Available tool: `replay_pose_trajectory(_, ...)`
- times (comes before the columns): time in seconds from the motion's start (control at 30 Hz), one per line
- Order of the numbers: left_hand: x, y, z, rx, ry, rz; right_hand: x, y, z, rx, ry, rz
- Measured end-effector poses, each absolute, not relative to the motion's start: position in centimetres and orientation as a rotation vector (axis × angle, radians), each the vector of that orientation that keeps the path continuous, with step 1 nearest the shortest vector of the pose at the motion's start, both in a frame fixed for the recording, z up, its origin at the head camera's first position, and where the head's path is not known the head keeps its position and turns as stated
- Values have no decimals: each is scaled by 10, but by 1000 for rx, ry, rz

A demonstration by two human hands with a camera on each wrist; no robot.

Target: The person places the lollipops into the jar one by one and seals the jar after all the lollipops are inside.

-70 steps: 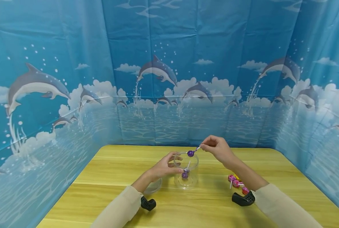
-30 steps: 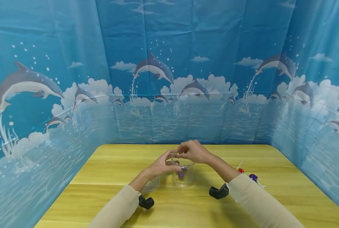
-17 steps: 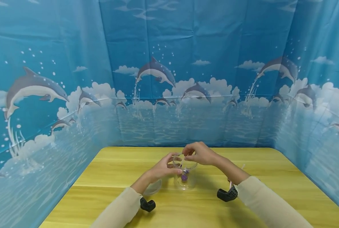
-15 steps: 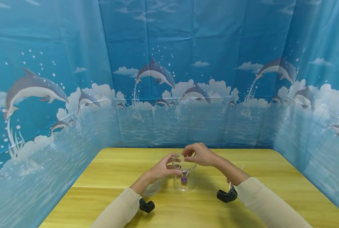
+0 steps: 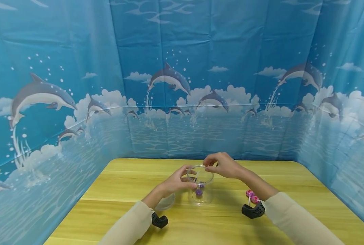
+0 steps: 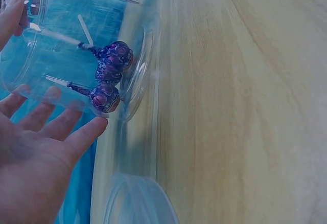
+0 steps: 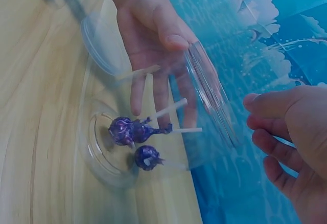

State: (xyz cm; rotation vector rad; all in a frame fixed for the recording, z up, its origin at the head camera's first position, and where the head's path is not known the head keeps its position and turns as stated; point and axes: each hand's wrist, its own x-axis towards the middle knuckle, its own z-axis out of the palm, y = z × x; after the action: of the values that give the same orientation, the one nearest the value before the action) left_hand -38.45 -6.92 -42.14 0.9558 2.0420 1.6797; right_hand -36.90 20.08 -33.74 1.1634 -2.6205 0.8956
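A clear plastic jar stands upright on the table with its mouth uncovered. My left hand holds it from the left, fingers behind and thumb on the near side. Inside are three purple-wrapped lollipops, heads at the bottom and white sticks pointing up. My right hand is at the right of the jar's rim, fingers loosely bent with nothing between them. The right wrist view shows a gap between those fingertips and the rim.
A round clear lid lies on the wooden table left of the jar. Pink lollipops lie at the right, partly hidden by my right forearm. A dolphin-print curtain hangs behind the table.
My right hand brought a purple lollipop by its stick over the jar and lowered it in. It has let go and moved back right. My left hand has stayed on the jar.
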Motion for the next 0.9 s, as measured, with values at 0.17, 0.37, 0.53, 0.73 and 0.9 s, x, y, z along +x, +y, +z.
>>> replay_pose_trajectory(0.17, -385, -69, -422, 953, 2040, 1684, -364, 210, -335, 1139, -2618, 902)
replay_pose_trajectory(0.37, -383, -70, -421, 929, 2042, 1697, -360, 224, -333, 1095, -2627, 900)
replay_pose_trajectory(0.53, -382, -70, -422, 929, 2035, 1707, -357, 239, -332, 1064, -2644, 892)
replay_pose_trajectory(0.73, -383, -70, -424, 921, 2023, 1714, -353, 252, -332, 1078, -2656, 888)
replay_pose_trajectory(0.9, -383, -70, -424, 926, 2025, 1710, -346, 264, -332, 1051, -2674, 865)
